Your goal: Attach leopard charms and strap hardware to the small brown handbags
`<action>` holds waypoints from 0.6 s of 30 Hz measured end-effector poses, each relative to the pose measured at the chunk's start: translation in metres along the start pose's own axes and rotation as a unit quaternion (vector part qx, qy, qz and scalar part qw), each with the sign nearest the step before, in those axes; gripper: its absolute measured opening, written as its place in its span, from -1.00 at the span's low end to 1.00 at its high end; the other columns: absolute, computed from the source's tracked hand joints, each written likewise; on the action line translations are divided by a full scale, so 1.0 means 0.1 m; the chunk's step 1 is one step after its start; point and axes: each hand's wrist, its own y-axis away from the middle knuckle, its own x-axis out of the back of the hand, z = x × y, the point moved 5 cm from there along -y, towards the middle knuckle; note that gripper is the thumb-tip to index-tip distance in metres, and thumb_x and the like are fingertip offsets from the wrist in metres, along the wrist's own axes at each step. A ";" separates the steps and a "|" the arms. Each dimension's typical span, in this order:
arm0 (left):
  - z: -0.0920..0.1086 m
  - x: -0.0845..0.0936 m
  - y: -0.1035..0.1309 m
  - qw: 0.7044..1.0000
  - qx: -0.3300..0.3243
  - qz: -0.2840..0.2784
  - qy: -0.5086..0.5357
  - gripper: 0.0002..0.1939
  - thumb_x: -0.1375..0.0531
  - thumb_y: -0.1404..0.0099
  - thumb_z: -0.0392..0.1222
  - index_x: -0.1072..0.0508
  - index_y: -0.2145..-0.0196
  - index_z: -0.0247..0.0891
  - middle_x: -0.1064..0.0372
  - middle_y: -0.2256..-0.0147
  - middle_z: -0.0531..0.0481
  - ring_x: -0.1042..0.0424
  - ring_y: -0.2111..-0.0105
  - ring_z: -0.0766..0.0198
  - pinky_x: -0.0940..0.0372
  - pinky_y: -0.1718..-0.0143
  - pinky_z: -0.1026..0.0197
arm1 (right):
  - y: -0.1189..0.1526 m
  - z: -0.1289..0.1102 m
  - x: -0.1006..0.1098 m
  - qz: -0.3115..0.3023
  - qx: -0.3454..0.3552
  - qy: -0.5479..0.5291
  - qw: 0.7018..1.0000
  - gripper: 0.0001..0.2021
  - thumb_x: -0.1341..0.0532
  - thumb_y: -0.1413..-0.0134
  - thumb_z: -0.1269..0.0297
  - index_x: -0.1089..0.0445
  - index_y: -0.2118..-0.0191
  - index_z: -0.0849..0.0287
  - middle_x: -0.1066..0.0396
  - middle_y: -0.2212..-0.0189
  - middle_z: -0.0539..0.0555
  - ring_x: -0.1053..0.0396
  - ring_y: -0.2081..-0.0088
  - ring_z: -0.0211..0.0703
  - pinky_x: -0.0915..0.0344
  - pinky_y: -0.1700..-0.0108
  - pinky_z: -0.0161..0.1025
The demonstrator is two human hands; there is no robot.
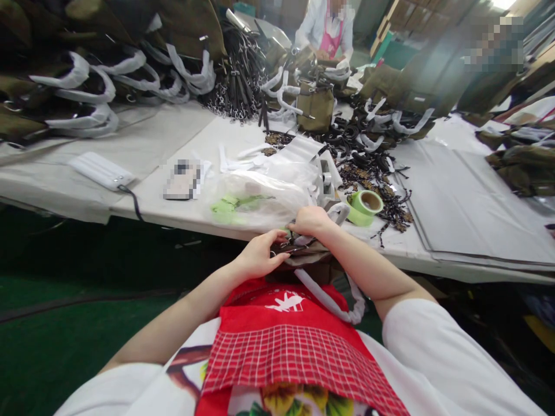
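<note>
At the table's front edge, against the red apron, is a brown bag (310, 254) with a handle wrapped in white (323, 294). My left hand (262, 252) is at the bag's top edge, thumb and fingers curled round a part near a zipper. Just right of it, my right hand (311, 221) is closed at the same edge, its fingertips bent down over something small and dark. A clear plastic bag (269, 199) with green pieces inside lies directly beyond both hands. Beside my right wrist stands a roll of light green tape (364, 208).
A phone (182, 179) and a white power bank with a cable (102, 170) lie on the left. Dark straps with metal clasps (238, 75) and small dark parts (377, 179) are heaped beyond. Olive bags (316, 110) fill the back. A person (327, 29) is across the table.
</note>
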 end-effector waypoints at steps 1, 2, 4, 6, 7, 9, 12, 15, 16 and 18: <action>0.00 0.01 0.01 1.000 -0.001 -0.002 0.002 -0.54 -0.25 -0.19 -0.15 -0.36 -0.05 -0.27 -0.50 0.03 -0.18 -0.50 0.03 0.08 -0.36 -0.07 0.03 | 0.03 0.04 -0.01 0.005 -0.011 0.000 1.000 -0.49 -0.09 -0.19 0.00 -0.53 0.01 0.31 -0.49 0.01 0.39 -0.43 -0.05 0.19 -0.34 -0.02 -0.10; -0.01 0.01 0.01 1.000 -0.001 -0.003 0.002 -0.53 -0.25 -0.19 -0.15 -0.35 -0.05 -0.28 -0.49 0.02 -0.19 -0.50 0.02 0.08 -0.36 -0.08 0.03 | 0.06 0.08 -0.01 0.012 -0.022 -0.001 1.000 -0.49 -0.04 -0.22 0.02 -0.53 0.01 0.31 -0.49 0.01 0.39 -0.44 -0.05 0.17 -0.34 -0.01 -0.11; -0.02 0.02 0.01 1.000 0.003 -0.001 -0.006 -0.51 -0.26 -0.19 -0.12 -0.35 -0.06 -0.29 -0.47 -0.01 -0.21 -0.48 0.00 0.05 -0.34 -0.10 0.01 | 0.12 0.16 -0.02 0.015 -0.030 0.004 0.999 -0.49 0.00 -0.25 0.06 -0.53 0.02 0.31 -0.50 0.02 0.39 -0.45 -0.04 0.16 -0.34 0.01 -0.12; -0.04 0.02 0.01 1.000 0.006 -0.001 -0.016 -0.50 -0.27 -0.17 -0.09 -0.36 -0.05 -0.27 -0.47 -0.02 -0.20 -0.47 0.00 0.03 -0.34 -0.10 -0.02 | 0.17 0.19 -0.06 -0.001 -0.012 0.016 1.000 -0.52 -0.06 -0.20 0.03 -0.55 0.05 0.29 -0.52 0.06 0.37 -0.47 0.00 0.17 -0.35 0.04 -0.13; -0.04 0.01 0.01 1.000 0.005 -0.005 -0.018 -0.50 -0.28 -0.17 -0.08 -0.36 -0.05 -0.26 -0.47 -0.01 -0.19 -0.48 0.01 0.02 -0.34 -0.09 -0.02 | 0.19 0.19 -0.10 -0.009 0.000 0.021 1.000 -0.53 -0.11 -0.15 0.01 -0.56 0.07 0.26 -0.54 0.08 0.35 -0.48 0.03 0.17 -0.36 0.07 -0.15; -0.04 -0.02 0.02 1.000 0.000 -0.018 -0.016 -0.48 -0.29 -0.15 -0.07 -0.36 -0.05 -0.23 -0.49 0.01 -0.15 -0.49 0.03 0.03 -0.35 -0.07 -0.01 | 0.21 0.17 -0.18 -0.015 0.012 0.024 1.000 -0.57 -0.18 -0.08 0.03 -0.56 0.10 0.24 -0.55 0.12 0.31 -0.50 0.08 0.14 -0.36 0.12 -0.18; -0.02 -0.06 0.02 0.999 0.002 -0.026 -0.019 -0.43 -0.30 -0.14 -0.08 -0.34 -0.09 -0.24 -0.49 0.02 -0.15 -0.49 0.03 0.03 -0.35 -0.08 0.01 | 0.23 0.14 -0.22 0.006 -0.004 0.018 1.000 -0.63 -0.17 -0.09 0.13 -0.54 0.10 0.25 -0.54 0.11 0.29 -0.49 0.08 0.10 -0.35 0.15 -0.21; -0.01 -0.04 0.01 0.999 0.029 -0.018 -0.042 -0.40 -0.29 -0.15 -0.08 -0.32 -0.12 -0.28 -0.48 0.00 -0.20 -0.48 0.00 0.01 -0.34 -0.08 0.01 | 0.35 0.12 -0.02 0.079 -0.011 0.004 0.997 -0.67 -0.12 -0.16 0.15 -0.51 0.13 0.24 -0.53 0.13 0.27 -0.48 0.09 0.09 -0.32 0.15 -0.20; -0.01 -0.02 0.01 0.998 0.039 -0.016 -0.054 -0.41 -0.28 -0.16 -0.07 -0.32 -0.12 -0.29 -0.47 -0.01 -0.22 -0.47 0.00 -0.01 -0.34 -0.07 0.00 | 0.44 0.11 0.12 0.126 -0.006 -0.003 0.992 -0.68 -0.10 -0.19 0.15 -0.50 0.15 0.23 -0.53 0.15 0.26 -0.47 0.10 0.08 -0.32 0.16 -0.20; -0.01 0.02 -0.03 0.996 0.051 -0.018 -0.078 -0.43 -0.26 -0.17 -0.05 -0.34 -0.10 -0.30 -0.47 -0.02 -0.25 -0.47 0.00 -0.05 -0.34 -0.06 -0.02 | 0.70 0.08 0.43 0.227 0.026 -0.019 0.973 -0.70 -0.08 -0.24 0.15 -0.47 0.18 0.22 -0.51 0.17 0.24 -0.47 0.13 0.06 -0.29 0.16 -0.19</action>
